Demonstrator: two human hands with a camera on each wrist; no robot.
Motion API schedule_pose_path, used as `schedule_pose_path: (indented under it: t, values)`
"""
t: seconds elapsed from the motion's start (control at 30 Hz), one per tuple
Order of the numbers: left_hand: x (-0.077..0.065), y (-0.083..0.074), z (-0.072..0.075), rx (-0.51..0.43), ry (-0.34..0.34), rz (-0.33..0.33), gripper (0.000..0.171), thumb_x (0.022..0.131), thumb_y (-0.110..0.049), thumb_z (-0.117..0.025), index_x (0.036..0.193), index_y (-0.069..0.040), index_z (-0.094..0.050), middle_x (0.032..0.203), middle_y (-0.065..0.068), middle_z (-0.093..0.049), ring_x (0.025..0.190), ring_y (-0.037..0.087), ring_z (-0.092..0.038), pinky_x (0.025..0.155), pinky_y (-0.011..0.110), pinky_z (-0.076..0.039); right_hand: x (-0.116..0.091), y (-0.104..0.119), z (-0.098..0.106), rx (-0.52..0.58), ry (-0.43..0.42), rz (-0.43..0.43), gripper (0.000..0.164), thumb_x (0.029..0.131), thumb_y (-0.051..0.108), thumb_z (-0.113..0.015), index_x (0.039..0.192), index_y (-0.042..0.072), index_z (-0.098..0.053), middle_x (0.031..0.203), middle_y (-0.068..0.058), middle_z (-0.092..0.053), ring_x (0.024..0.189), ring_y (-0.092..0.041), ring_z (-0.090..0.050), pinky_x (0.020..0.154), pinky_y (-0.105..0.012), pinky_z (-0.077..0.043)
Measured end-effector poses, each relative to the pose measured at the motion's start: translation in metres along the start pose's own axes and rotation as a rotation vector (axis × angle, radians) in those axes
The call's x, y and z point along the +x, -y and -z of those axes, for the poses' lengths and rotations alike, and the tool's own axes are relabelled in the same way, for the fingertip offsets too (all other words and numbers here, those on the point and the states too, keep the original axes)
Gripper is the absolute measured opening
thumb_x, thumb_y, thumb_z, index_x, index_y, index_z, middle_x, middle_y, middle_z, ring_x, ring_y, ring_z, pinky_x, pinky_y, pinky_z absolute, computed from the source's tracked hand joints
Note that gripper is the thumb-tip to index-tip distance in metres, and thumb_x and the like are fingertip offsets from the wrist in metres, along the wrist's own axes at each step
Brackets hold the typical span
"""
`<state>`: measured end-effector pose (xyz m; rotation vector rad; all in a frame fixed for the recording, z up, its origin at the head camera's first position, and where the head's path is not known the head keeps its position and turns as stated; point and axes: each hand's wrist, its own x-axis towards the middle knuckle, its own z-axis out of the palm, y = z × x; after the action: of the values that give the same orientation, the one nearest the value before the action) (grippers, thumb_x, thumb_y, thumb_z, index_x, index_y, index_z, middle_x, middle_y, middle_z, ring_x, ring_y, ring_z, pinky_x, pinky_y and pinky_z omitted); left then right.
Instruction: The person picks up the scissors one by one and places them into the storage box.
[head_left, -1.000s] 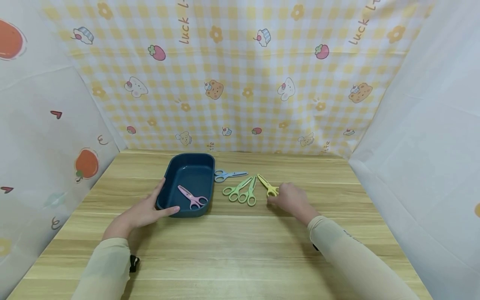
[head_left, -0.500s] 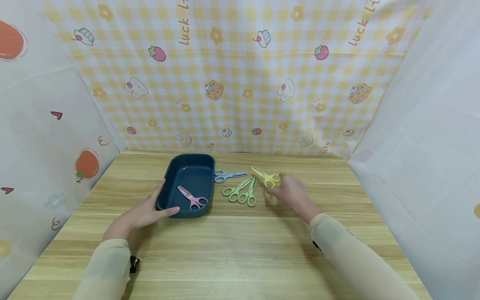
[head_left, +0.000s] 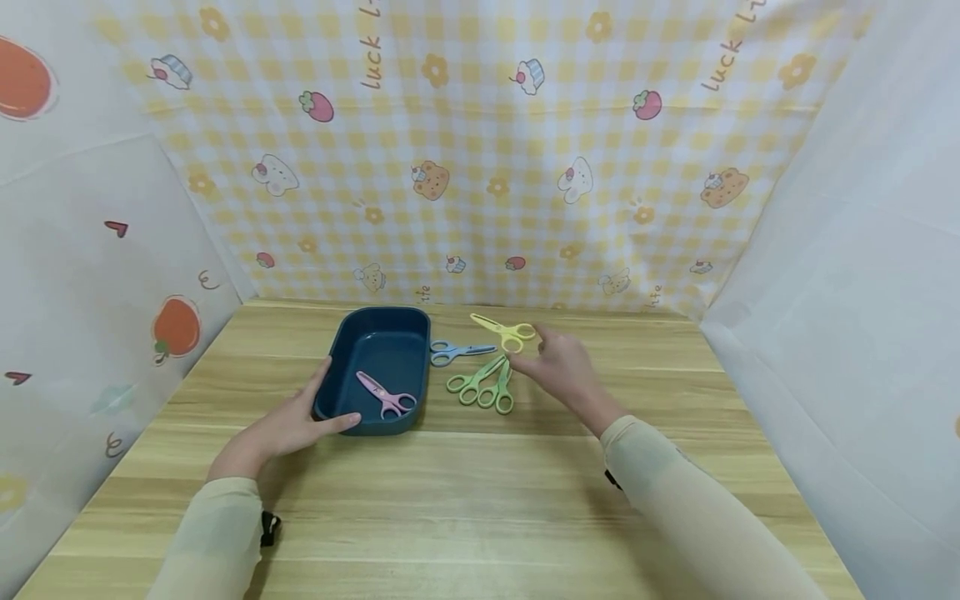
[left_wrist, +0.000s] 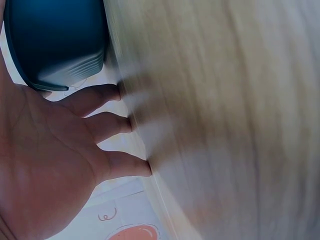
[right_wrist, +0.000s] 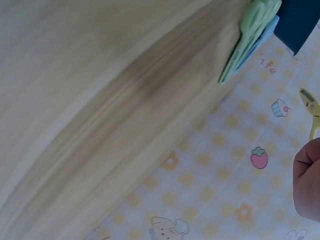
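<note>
My right hand point(head_left: 562, 367) pinches the yellow scissors point(head_left: 498, 332) by a handle loop, with the blades pointing left. In the right wrist view these yellow scissors point(right_wrist: 312, 102) show above the table beside the curled fingers point(right_wrist: 306, 175). My left hand point(head_left: 288, 421) rests against the near left corner of a dark blue bin point(head_left: 386, 427). Its thumb lies along the front wall, the fingers spread along the left side. In the left wrist view, fingertips point(left_wrist: 142, 167) touch the table beside the bin point(left_wrist: 55, 45). Pink scissors point(head_left: 382, 392) lie inside the bin.
Two pairs of green scissors point(head_left: 471, 390) lie side by side, right of the bin. Blue scissors point(head_left: 459, 353) sit behind them, handles at the bin's right wall. A yellow checked cloth point(head_left: 495, 150) hangs behind the wooden table point(head_left: 450, 517).
The yellow scissors have risen off the table in my right hand and moved left and toward the back, over the green and blue pairs. The left hand and bin stay put.
</note>
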<state>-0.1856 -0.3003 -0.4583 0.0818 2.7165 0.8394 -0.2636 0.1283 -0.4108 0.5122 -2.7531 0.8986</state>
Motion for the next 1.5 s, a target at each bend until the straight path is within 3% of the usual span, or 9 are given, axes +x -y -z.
schedule_pose_path:
  t: [0.1,0.3,0.6,0.87,1.1,1.23,1.37,1.5]
  values:
    - [-0.001,0.0,0.001,0.0,0.003,0.001,0.124,0.094,-0.073,-0.065,0.169,-0.026,0.022,0.171,0.043,-0.009,0.15,0.071,-0.024,0.112,0.082,-0.035,0.005,0.012,0.0,0.005,-0.006,0.026,0.072,0.093,0.04,-0.079,0.144,-0.009,-0.06,0.056,-0.003,-0.059,0.043,-0.005,-0.038,0.044,-0.021,-0.032]
    - [-0.001,-0.001,0.002,-0.007,0.0,0.001,0.124,0.094,-0.072,-0.066,0.169,-0.026,0.022,0.17,0.043,-0.009,0.15,0.071,-0.024,0.113,0.082,-0.035,0.016,0.038,-0.006,0.017,0.003,0.081,0.064,0.094,0.037,-0.078,0.136,-0.009,-0.065,0.05,0.007,-0.037,0.043,-0.004,-0.025,0.042,-0.02,-0.021]
    - [0.0,-0.002,0.001,-0.002,0.006,0.004,0.124,0.094,-0.073,-0.065,0.168,-0.027,0.023,0.17,0.043,-0.009,0.149,0.072,-0.025,0.112,0.083,-0.036,0.03,0.073,-0.027,-0.06,0.009,0.157,0.06,0.093,0.04,-0.075,0.135,-0.002,-0.067,0.05,0.011,-0.032,0.041,-0.003,-0.025,0.042,-0.019,-0.02]
    - [0.0,-0.002,0.002,0.0,0.011,0.007,0.124,0.094,-0.073,-0.064,0.168,-0.027,0.024,0.171,0.043,-0.008,0.15,0.072,-0.024,0.112,0.083,-0.035,0.037,0.099,-0.049,-0.15,0.073,0.141,0.065,0.093,0.048,-0.076,0.136,0.0,-0.067,0.054,0.009,-0.038,0.042,-0.006,-0.035,0.042,-0.02,-0.022]
    - [-0.001,-0.002,0.002,-0.006,0.02,0.017,0.123,0.095,-0.073,-0.064,0.168,-0.027,0.024,0.171,0.042,-0.009,0.15,0.071,-0.025,0.112,0.083,-0.035,0.039,0.114,-0.072,-0.279,0.146,0.152,0.046,0.094,0.054,-0.076,0.104,0.01,-0.071,0.065,0.006,-0.049,0.051,-0.008,-0.049,0.046,-0.02,-0.032]
    - [-0.001,-0.001,0.002,0.002,0.017,0.015,0.123,0.095,-0.073,-0.063,0.168,-0.026,0.024,0.17,0.042,-0.01,0.149,0.071,-0.026,0.111,0.083,-0.036,0.038,0.12,-0.086,-0.327,0.175,0.186,0.046,0.093,0.056,-0.077,0.097,0.011,-0.071,0.068,0.004,-0.059,0.054,-0.009,-0.055,0.049,-0.017,-0.038]
    - [0.0,0.0,0.001,0.005,0.012,0.008,0.123,0.095,-0.073,-0.063,0.168,-0.027,0.024,0.17,0.043,-0.011,0.149,0.071,-0.027,0.11,0.083,-0.037,0.035,0.124,-0.098,-0.362,0.203,0.184,0.057,0.094,0.057,-0.075,0.116,0.005,-0.074,0.071,0.003,-0.062,0.056,-0.01,-0.056,0.048,-0.017,-0.04]
    - [0.001,0.001,0.0,0.01,0.014,0.008,0.122,0.095,-0.074,-0.063,0.168,-0.028,0.024,0.169,0.044,-0.011,0.148,0.072,-0.027,0.109,0.083,-0.037,0.032,0.126,-0.106,-0.361,0.255,0.139,0.072,0.096,0.059,-0.072,0.14,0.002,-0.066,0.064,0.003,-0.059,0.051,-0.01,-0.055,0.044,-0.019,-0.038]
